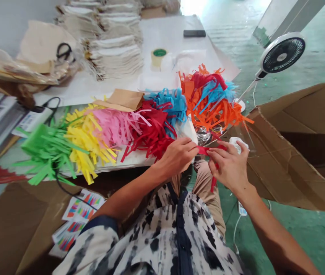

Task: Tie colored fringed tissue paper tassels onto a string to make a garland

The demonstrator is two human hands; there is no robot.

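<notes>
Between my two hands a red fringed paper tassel (202, 150) is stretched, with its loose strips hanging by my right palm. My left hand (179, 152) pinches one end of it at the table's corner. The fingers of my right hand (229, 164) close on the other side, just right of the left. Left of my hands, fringed paper bundles lie in a row: green (47, 149), yellow (86, 139), pink (116, 126), dark red (153, 130) and blue (171, 105). An orange fringed pile (208, 110) with red and blue pieces sits beyond my hands.
A large open cardboard box (288, 164) stands at the right, below a small fan (283, 53). Stacked pale bundles (116, 49), a tape roll (159, 57), a dark phone-like slab (194, 33) and black-handled scissors (64, 51) lie farther back. Printed cards (76, 217) rest lower left.
</notes>
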